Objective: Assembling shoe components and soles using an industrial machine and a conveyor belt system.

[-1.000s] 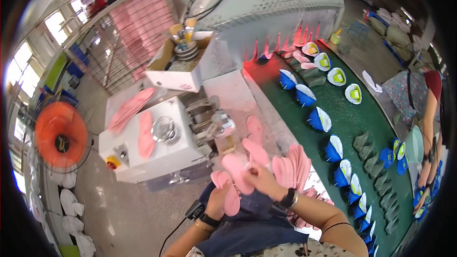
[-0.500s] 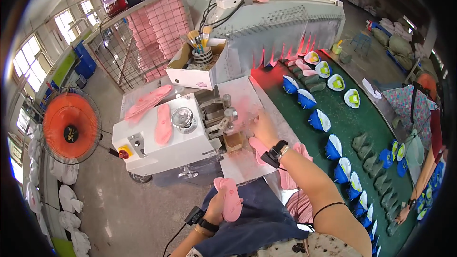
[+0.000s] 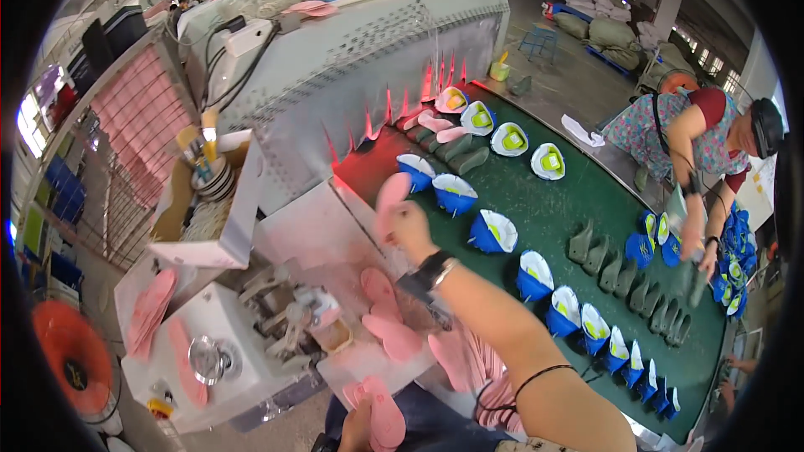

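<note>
My right hand (image 3: 410, 230) is raised at the left edge of the green conveyor belt, closed on a pink insole (image 3: 390, 194) slightly blurred by motion. My left hand (image 3: 358, 428) is low, at my lap, with its fingers around more pink insoles (image 3: 383, 415); how many is unclear. Between the hands, a few pink insoles (image 3: 392, 336) lie on the pale worktop (image 3: 301, 230). Left of them stands a small white machine (image 3: 251, 389) with metal rollers (image 3: 306, 314). A single pink insole (image 3: 186, 360) and a stack of insoles (image 3: 152, 310) rest on its left part.
Blue and white shoe uppers (image 3: 492, 232) and dark green shoe lasts (image 3: 615, 274) stand in rows on the belt (image 3: 536, 188). A white box (image 3: 239, 218) holds brushes. Across the belt, a co-worker (image 3: 670, 130) reaches in. An orange fan (image 3: 74, 368) stands at left.
The view has swung right. My right hand has moved from beside the machine's rollers to the belt's edge and now holds up an insole. My left hand still holds insoles low down.
</note>
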The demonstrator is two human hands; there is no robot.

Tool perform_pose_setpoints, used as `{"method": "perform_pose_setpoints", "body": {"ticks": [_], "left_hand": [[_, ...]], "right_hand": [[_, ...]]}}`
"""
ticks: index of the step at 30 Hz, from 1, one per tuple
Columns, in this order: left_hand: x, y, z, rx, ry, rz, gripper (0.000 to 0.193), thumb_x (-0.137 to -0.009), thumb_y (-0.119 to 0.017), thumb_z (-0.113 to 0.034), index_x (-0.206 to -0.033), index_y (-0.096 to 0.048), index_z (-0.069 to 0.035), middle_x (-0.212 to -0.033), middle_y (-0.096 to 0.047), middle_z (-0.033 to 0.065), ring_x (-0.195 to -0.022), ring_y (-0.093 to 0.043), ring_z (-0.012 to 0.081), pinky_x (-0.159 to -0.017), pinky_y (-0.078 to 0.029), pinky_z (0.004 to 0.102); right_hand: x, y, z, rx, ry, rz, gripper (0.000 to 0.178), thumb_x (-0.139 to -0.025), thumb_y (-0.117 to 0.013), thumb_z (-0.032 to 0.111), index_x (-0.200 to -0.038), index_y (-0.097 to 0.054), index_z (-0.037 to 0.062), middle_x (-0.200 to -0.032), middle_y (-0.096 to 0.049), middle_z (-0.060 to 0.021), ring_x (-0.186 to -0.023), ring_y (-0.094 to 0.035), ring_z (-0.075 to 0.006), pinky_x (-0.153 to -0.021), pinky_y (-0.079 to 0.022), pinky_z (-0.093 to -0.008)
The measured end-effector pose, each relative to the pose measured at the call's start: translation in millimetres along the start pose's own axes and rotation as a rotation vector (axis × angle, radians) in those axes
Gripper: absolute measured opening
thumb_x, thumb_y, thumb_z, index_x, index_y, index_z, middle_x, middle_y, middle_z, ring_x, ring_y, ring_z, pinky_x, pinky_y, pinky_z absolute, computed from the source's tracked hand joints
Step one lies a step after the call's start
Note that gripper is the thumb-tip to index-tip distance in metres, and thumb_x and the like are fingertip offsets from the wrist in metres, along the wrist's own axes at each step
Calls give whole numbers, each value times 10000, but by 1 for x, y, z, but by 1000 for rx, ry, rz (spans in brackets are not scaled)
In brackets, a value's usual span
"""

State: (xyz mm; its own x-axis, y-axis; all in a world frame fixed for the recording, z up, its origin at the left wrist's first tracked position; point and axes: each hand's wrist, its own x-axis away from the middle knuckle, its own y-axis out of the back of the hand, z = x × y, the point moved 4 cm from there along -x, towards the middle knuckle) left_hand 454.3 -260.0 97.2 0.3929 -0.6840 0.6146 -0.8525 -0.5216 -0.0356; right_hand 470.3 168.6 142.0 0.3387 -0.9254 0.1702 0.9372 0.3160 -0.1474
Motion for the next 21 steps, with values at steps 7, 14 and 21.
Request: {"method": "perform_pose_setpoints", "body": {"ticks": [7,14,21], "left_hand": [[-8,-29,-23,472,304,226,349,-988,-476,-342,-1074,-613,-33,-892,-641,41,-800,-610,154,-658,-486,285],[39,-18,-81,-371,-536,80,273,-987,-475,-299,-1083,-579,-66,-860,-637,50,-752,-597,176,-651,-466,294],[42,-27,-86,253,-235,-262,234,-930,-626,-166,-1066,-634,24,-954,-659,39,-851,-621,115,-727,-511,267]], "right_hand": [[-217,190,-39,116,-42,-326,246,-740,-637,28,-965,-586,-57,-685,-633,-122,-543,-639,-234,-483,-508,-344],[-71,-3,15,26,267,284,103,-860,-605,100,-938,-607,32,-809,-597,-42,-696,-569,-140,-612,-469,-307],[299,-13,28,586,362,686,415,-990,-436,378,-994,-649,22,-851,-654,-191,-778,-626,-373,-738,-495,-405]]}}
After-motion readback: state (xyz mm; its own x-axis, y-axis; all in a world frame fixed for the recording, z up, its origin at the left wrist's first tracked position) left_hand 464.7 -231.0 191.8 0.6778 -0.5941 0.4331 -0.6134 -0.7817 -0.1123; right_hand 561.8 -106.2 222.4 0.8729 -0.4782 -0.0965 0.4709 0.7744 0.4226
